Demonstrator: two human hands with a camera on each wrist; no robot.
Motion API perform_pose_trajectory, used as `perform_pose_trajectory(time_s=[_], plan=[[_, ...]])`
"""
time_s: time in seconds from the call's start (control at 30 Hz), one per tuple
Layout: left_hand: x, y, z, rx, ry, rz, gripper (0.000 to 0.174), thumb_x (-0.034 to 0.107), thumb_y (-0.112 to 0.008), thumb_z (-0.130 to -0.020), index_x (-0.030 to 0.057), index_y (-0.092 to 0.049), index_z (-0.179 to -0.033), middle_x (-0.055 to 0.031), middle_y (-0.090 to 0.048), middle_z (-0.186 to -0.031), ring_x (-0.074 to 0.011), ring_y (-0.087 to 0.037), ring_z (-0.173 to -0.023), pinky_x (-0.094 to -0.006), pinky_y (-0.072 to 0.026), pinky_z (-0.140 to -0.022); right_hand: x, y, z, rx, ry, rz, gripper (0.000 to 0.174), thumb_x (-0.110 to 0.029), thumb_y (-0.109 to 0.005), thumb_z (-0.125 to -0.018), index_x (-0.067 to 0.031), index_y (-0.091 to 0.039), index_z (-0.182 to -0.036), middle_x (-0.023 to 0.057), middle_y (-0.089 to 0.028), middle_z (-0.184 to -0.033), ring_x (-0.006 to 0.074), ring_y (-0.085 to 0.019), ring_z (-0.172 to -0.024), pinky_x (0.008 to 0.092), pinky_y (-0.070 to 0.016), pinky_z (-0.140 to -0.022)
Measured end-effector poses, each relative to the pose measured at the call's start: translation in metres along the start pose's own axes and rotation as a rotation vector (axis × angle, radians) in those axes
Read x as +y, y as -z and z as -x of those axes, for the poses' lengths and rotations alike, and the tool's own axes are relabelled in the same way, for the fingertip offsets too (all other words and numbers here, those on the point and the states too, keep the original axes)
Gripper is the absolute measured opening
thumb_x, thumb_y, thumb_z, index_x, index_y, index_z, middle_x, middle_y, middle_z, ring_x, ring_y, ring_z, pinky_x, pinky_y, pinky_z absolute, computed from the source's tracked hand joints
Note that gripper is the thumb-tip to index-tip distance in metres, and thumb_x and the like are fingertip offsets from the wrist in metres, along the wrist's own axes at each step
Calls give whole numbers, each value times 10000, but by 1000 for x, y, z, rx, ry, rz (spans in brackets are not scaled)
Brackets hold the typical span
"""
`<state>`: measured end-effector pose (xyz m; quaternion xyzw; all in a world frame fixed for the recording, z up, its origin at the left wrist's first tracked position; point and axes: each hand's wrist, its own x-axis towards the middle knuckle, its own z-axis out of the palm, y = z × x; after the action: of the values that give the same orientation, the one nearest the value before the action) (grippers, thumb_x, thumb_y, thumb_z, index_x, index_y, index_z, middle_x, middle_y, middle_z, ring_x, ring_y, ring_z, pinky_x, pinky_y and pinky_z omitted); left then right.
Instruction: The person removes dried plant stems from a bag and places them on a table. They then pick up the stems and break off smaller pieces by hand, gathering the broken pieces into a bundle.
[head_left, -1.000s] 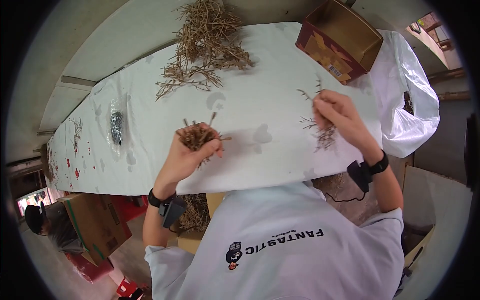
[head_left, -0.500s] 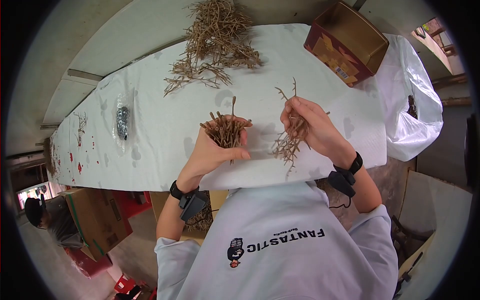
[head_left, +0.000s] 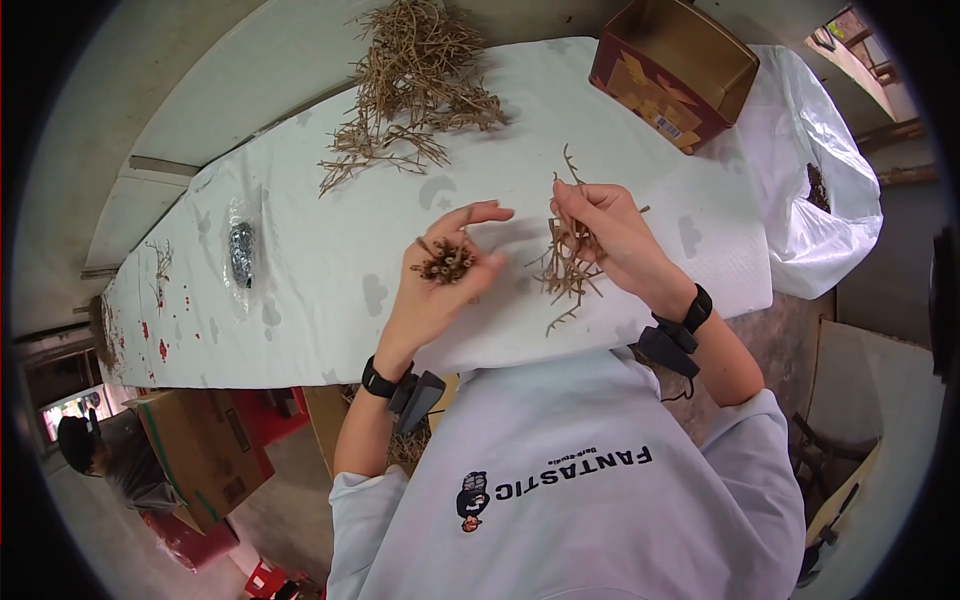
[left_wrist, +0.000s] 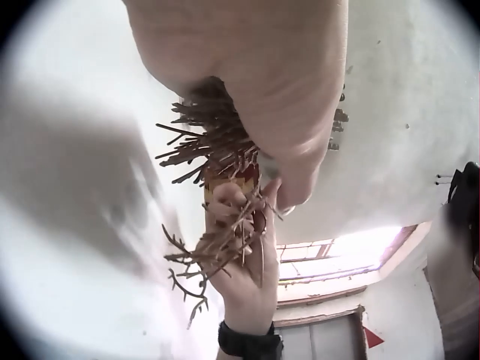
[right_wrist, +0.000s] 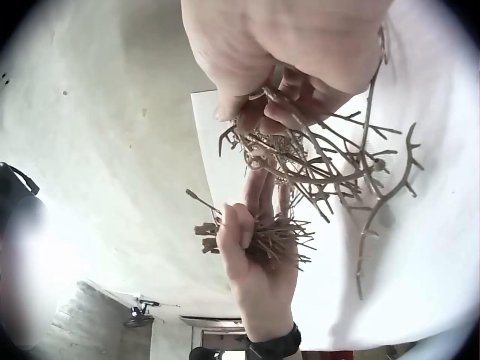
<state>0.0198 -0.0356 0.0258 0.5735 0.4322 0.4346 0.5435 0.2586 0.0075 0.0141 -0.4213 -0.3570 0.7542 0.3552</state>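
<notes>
In the head view the left hand [head_left: 428, 290] grips a bundle of brown twigs [head_left: 446, 262], cut ends facing up, with its index finger stretched out to the right. Beside it, the right hand [head_left: 625, 240] holds several loose branching twigs [head_left: 566, 262], thumb and fingertips pinching near their upper part. The hands are apart. From the right wrist view, forked twigs [right_wrist: 330, 165] hang beneath the right hand [right_wrist: 285, 52], and the left hand [right_wrist: 259, 277] is curled round its bundle. The left wrist view shows thin twig ends [left_wrist: 214, 135] fanning out of the left hand [left_wrist: 262, 75].
A twig pile [head_left: 415, 80] lies at the table's [head_left: 330, 300] far side. At the back right stands a red and gold box [head_left: 665, 85], beside a white plastic bag [head_left: 820, 220]. A wrapped dark item [head_left: 242, 255] lies left. A person [head_left: 115, 455] and cardboard box [head_left: 200, 450] are lower left.
Both hands have come closer together from a second ago, the right moving left with its twigs. The left hand's bundle has tilted so its ends face up, and its index finger has stretched out.
</notes>
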Motion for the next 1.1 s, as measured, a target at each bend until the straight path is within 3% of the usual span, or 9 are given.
perform_pose_trajectory(time_s=[0.17, 0.3, 0.4, 0.67, 0.83, 0.97, 1.07, 1.1], plan=[[8, -28, -8, -73, 80, -96, 230, 39, -777, -812, 33, -547, -819, -70, -643, -996, -51, -573, -764, -198, -452, -673, 0, -15, 2, 62, 87, 111, 349, -294, -664, -988, -28, -646, -763, -16, -593, -645, 33, -498, -516, 196, -324, -425], [-12, -40, -8, 69, -14, 119, 347, 2, -808, -764, 57, -466, -758, -79, -641, -977, -90, -624, -839, -233, -501, -719, 0, -12, 6, 86, 203, 409, 318, -243, -679, -978, -8, -658, -765, -12, -594, -614, 28, -462, -456, 199, -322, -415], [-12, -41, -7, 204, 127, 320, 419, -26, -796, -765, 79, -393, -725, -100, -650, -999, -127, -643, -881, -262, -525, -755, -3, -14, 9, 94, 180, 405, 317, -230, -690, -967, 2, -660, -753, -17, -583, -591, 29, -450, -432, 202, -325, -419], [-10, -45, -3, 94, 106, 70, 349, -18, -715, -852, 73, -397, -741, -46, -639, -945, -111, -636, -846, -265, -514, -719, -3, -19, 9, 59, 186, 337, 344, -250, -683, -970, -12, -633, -726, -26, -550, -574, 26, -459, -464, 204, -316, -423], [-10, -36, 3, 35, 149, 213, 218, -21, -668, -870, 23, -471, -787, -50, -651, -880, -117, -627, -784, -268, -500, -680, -7, -6, 13, 5, 154, 384, 379, -275, -660, -983, -27, -604, -702, -30, -527, -571, 27, -445, -477, 210, -314, -432], [-10, -17, 6, -69, 23, -78, 91, -35, -633, -870, -29, -543, -872, -76, -658, -837, -130, -603, -731, -268, -484, -660, -17, 3, 26, -156, 42, 565, 402, -297, -646, -991, -41, -586, -686, -30, -523, -587, 26, -431, -485, 213, -310, -445], [-6, 10, 10, -146, -99, -673, 78, -48, -620, -862, -56, -571, -923, -98, -663, -847, -135, -593, -716, -263, -478, -670, -24, 13, 34, -148, 114, 797, 421, -300, -605, -1015, -45, -571, -682, -24, -510, -583, 28, -422, -477, 206, -299, -454], [-10, 32, 9, -64, 25, -640, 82, -37, -627, -872, -39, -570, -931, -86, -663, -851, -132, -593, -728, -264, -476, -669, -30, 22, 36, -152, 113, 799, 421, -300, -605, -1015, -45, -571, -682, -24, -510, -583, 28, -422, -477, 206, -299, -454]])
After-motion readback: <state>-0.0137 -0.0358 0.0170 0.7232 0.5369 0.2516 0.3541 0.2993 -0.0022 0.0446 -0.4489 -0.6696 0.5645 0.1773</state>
